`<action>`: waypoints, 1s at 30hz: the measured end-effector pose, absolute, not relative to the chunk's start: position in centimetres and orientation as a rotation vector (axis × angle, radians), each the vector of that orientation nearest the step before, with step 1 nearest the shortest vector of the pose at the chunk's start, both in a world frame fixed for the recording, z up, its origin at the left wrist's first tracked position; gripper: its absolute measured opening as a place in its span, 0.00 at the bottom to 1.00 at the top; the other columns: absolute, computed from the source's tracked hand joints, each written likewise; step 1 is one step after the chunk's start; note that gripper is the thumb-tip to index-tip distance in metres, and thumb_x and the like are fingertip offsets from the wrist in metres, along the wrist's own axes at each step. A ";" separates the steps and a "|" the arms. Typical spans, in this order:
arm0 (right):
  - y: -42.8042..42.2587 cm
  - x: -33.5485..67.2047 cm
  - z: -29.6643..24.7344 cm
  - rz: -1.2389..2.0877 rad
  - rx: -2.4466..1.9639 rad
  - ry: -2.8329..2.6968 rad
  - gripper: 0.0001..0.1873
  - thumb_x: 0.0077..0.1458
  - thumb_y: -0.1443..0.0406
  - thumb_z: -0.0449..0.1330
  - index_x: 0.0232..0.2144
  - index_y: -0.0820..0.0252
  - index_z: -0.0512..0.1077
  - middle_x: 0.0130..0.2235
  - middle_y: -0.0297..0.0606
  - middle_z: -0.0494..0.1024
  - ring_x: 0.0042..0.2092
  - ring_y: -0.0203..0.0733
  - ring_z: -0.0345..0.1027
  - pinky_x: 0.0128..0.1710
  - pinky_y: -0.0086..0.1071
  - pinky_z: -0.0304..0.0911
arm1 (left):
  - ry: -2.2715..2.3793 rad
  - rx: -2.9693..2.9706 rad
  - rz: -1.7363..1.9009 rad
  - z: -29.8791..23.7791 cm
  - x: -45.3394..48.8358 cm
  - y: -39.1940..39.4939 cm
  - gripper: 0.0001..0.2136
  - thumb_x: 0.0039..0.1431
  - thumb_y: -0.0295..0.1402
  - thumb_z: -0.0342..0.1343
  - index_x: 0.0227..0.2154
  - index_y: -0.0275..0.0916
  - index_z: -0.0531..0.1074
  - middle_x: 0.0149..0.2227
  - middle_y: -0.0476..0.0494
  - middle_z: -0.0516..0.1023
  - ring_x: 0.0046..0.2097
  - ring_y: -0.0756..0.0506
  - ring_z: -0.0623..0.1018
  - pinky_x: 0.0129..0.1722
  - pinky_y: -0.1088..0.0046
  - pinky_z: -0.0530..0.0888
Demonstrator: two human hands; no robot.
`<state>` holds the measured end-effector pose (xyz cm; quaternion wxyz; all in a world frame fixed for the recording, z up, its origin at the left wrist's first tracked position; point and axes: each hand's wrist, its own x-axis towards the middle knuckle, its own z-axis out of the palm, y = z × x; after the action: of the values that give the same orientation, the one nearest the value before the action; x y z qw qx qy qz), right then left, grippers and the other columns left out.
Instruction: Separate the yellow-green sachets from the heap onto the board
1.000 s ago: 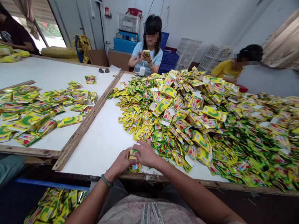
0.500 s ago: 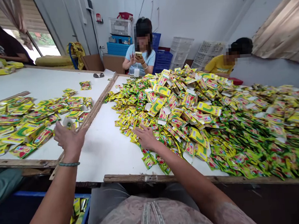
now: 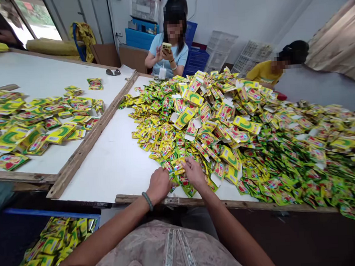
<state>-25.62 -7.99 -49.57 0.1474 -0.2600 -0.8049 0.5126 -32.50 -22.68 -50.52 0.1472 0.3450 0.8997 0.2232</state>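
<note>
A big heap of small yellow-and-green sachets and flat yellow cartons covers the white table in front of me. My left hand, with a green bead bracelet on the wrist, and my right hand meet at the heap's near edge. Both have their fingers curled round a few sachets held between them. The fingertips are partly hidden by the packets.
A second white table to the left bears folded yellow cartons. A blue crate of packets stands on the floor at lower left. One person with a phone sits at the far end, another in yellow at the right.
My left hand has come back from the left table's edge to the heap. My right hand has drawn nearer, and both now close on sachets. The view has dipped down.
</note>
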 end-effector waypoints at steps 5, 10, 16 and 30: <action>-9.4 -24.3 -50.3 2.042 -0.776 -1.903 0.16 0.43 0.55 0.63 0.32 0.59 0.67 0.30 0.34 0.74 0.27 0.35 0.67 0.27 0.30 0.67 | 2.286 0.616 1.247 -51.5 -33.8 -23.6 0.12 0.43 0.37 0.61 0.26 0.38 0.66 0.22 0.52 0.68 0.27 0.48 0.71 0.27 0.74 0.65; -10.2 -24.8 -50.0 2.135 -0.726 -1.810 0.18 0.40 0.58 0.65 0.33 0.60 0.69 0.31 0.36 0.76 0.28 0.36 0.68 0.24 0.27 0.63 | 1.602 0.213 1.815 -51.1 -33.6 -24.8 0.23 0.38 0.33 0.65 0.39 0.39 0.64 0.23 0.56 0.70 0.25 0.51 0.73 0.28 0.76 0.70; -10.9 -25.3 -49.5 1.965 -0.608 -1.918 0.13 0.44 0.59 0.63 0.32 0.59 0.70 0.32 0.36 0.77 0.33 0.39 0.69 0.30 0.29 0.64 | 1.291 0.019 1.978 -50.3 -32.6 -25.0 0.26 0.33 0.21 0.63 0.38 0.40 0.62 0.30 0.51 0.77 0.31 0.50 0.77 0.36 0.72 0.73; -12.6 -25.4 -49.1 1.780 -0.663 -1.910 0.10 0.47 0.59 0.60 0.28 0.59 0.68 0.27 0.34 0.73 0.29 0.37 0.66 0.30 0.30 0.64 | 1.142 0.068 2.126 -48.3 -31.3 -23.8 0.12 0.47 0.31 0.60 0.33 0.39 0.63 0.40 0.45 0.76 0.42 0.46 0.76 0.41 0.66 0.75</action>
<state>-25.44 -12.61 -49.09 0.2221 -0.2398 -0.6915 0.6442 -31.29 -23.75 -48.32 0.3556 0.0262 0.4420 0.8231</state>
